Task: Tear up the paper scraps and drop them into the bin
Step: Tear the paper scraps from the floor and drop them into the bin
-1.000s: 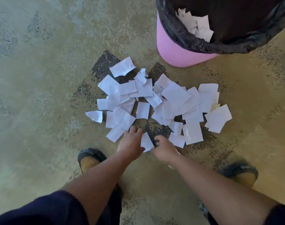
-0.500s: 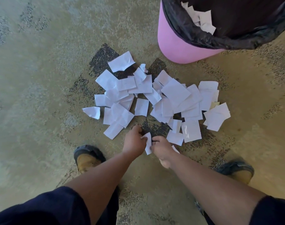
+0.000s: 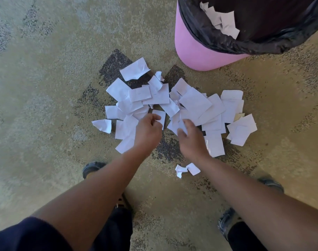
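Mottled tan-and-grey carpet floor fills the frame; wide bare stretches at left and lower centre, dark speckled patches under the paper.

Round pink plastic bin with black bag liner, upper right, rim cut by the top edge; a few white torn pieces lie inside against the liner. A strip of bare carpet separates the bin from the heap.

Heap of white paper scraps spreads across mid-frame, overlapping, edges ragged.

Left hand over the heap's lower left, fingers curled; whether it holds paper, cannot tell. Right hand just beside it, fingers curled round a white scrap at its fingertips.

Two small crumpled white bits lie apart below the right wrist, toward the frame bottom.

Dark shoes at lower left and lower right.
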Motion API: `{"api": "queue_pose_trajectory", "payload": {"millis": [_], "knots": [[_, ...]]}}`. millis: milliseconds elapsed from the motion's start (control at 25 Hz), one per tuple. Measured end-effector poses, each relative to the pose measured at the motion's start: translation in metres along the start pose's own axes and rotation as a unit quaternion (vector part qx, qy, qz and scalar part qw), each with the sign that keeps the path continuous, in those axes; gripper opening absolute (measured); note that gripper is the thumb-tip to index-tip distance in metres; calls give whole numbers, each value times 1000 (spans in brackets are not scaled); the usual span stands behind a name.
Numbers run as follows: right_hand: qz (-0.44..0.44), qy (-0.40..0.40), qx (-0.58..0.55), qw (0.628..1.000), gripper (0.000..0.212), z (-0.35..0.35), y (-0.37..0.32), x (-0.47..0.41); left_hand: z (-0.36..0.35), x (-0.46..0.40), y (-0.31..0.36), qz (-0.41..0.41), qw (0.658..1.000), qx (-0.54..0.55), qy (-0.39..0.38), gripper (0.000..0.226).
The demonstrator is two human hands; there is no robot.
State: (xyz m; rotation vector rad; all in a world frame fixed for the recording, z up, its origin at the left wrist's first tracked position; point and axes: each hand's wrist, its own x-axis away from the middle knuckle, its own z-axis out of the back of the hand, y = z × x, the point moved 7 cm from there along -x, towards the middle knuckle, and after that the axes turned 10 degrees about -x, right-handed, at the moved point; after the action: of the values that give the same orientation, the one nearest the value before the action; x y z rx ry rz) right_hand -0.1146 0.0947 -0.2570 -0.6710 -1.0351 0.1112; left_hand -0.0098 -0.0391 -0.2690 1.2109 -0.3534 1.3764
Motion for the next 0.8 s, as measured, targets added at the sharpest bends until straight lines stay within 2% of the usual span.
{"api": "queue_pose_trajectory", "payload": {"millis": [80, 200, 280, 400, 520, 600, 720, 800], "knots": [[26, 77, 77, 994, 39, 28, -12, -18, -6, -15, 12, 38, 998, 52, -19, 28], [48, 96, 169, 980, 36, 53, -26, -58, -22, -29, 25, 116, 989, 85, -21, 48], [10, 76, 175, 982, 36, 64, -25, -84, -27, -40, 23, 161, 983, 92, -9, 45], [-35, 26, 168, 985, 32, 68, -15, -105, -39, -51, 25, 155, 979, 112, -66, 30], [-23, 8, 136, 990, 27, 65, -14, -101, -34, -39, 26, 181, 974, 131, -26, 21], [-31, 20, 117, 992, 23, 66, -13, -91, -34, -29, 25, 151, 985, 79, -30, 18], [-22, 33, 99, 994, 24, 64, -9, -75, -40, -17, 18, 74, 993, -54, -80, 22], [-22, 60, 87, 994, 28, 63, 0, -66, -43, -18, 10, 47, 990, -128, -46, 19]]}}
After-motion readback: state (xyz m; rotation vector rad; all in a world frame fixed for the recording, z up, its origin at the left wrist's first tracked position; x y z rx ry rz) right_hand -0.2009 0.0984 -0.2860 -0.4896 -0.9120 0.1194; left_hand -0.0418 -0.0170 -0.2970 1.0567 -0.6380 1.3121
